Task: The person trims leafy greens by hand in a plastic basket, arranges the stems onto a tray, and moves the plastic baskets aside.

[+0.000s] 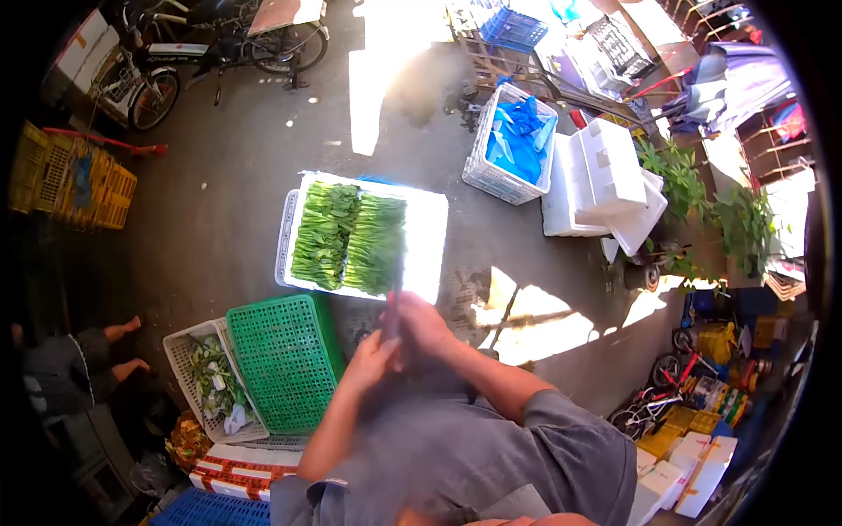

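Note:
Close to my body, my left hand (372,361) is closed around the lower part of a thin, dark reddish strip-like thing (392,323). My right hand (421,326) is closed beside its upper part, partly smeared by motion. Blur hides the strip's exact kind. Just beyond my hands, two rows of leafy green vegetables (326,237) lie in a white foam box (427,241). The right part of the box shows bare, brightly lit white. Under its left side, the rim of a white plastic crate (284,237) shows.
To the left stand a green crate (282,359) and a white crate (189,351) holding leafy scraps. A crate with blue plastic (509,182) and white foam boxes (605,180) are at the right. Bicycles (237,48) stand at the back left. A person (79,364) sits at far left.

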A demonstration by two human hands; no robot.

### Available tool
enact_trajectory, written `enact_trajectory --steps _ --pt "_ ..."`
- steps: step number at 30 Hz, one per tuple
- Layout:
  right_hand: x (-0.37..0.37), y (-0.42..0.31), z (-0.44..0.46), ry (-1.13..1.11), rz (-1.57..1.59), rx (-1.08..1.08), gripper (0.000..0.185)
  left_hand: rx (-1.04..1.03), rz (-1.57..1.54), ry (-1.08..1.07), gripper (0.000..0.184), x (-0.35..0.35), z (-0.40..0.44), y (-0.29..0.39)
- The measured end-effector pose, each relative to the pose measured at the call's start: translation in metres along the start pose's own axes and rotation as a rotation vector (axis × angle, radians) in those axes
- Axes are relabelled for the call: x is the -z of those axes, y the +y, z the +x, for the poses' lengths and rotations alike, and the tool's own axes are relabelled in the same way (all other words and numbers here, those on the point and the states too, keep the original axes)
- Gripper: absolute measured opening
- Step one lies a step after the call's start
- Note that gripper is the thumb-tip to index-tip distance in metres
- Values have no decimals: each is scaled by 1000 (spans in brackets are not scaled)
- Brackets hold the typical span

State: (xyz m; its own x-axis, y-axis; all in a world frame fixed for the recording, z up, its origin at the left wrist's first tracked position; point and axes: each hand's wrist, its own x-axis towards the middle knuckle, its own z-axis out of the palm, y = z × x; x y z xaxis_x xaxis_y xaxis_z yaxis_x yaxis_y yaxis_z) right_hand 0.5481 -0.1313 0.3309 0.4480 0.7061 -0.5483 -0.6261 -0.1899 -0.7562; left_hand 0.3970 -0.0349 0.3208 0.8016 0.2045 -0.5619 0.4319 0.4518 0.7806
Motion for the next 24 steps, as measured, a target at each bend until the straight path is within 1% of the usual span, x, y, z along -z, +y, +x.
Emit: enact_trajectory --steps 1,2,5,6,9,10,13,15,16,19,21,22,23,24 --pt "-8 -9 -3 41 90 1 31 -79 201 47 22 -2 -1 11" --pt "-20 -21 -9 100 130 1 30 -159 336 105 23 -7 -4 25" --pt "-31 -34 -6 122 210 67 27 -287 417 164 24 -16 -6 46" --pt "-29 -36 -2 80 186 138 23 -305 505 226 23 -17 -2 47" --pt "-22 -44 8 19 316 126 24 -375 619 306 22 -23 6 56" --pt "-16 -49 10 0 327 105 24 -355 612 308 23 -28 8 62" --pt "2 -75 12 -45 383 55 24 -397 642 337 26 -51 19 78" --pt "14 -96 10 -63 444 25 23 -389 668 337 31 -66 28 91" --pt "24 -96 17 -87 439 54 23 -424 654 331 32 -74 35 95" --pt "45 -109 19 -55 473 15 20 -458 606 299 33 -98 54 108" --pt "54 -102 16 6 479 -121 21 -517 560 313 32 -106 61 117" --pt "57 -95 13 31 473 -202 21 -386 661 280 31 -107 61 125" --pt "66 -92 13 3 521 -168 23 -321 626 246 31 -112 58 137" --pt "76 -89 20 -50 513 -156 24 -364 584 222 32 -112 62 136"
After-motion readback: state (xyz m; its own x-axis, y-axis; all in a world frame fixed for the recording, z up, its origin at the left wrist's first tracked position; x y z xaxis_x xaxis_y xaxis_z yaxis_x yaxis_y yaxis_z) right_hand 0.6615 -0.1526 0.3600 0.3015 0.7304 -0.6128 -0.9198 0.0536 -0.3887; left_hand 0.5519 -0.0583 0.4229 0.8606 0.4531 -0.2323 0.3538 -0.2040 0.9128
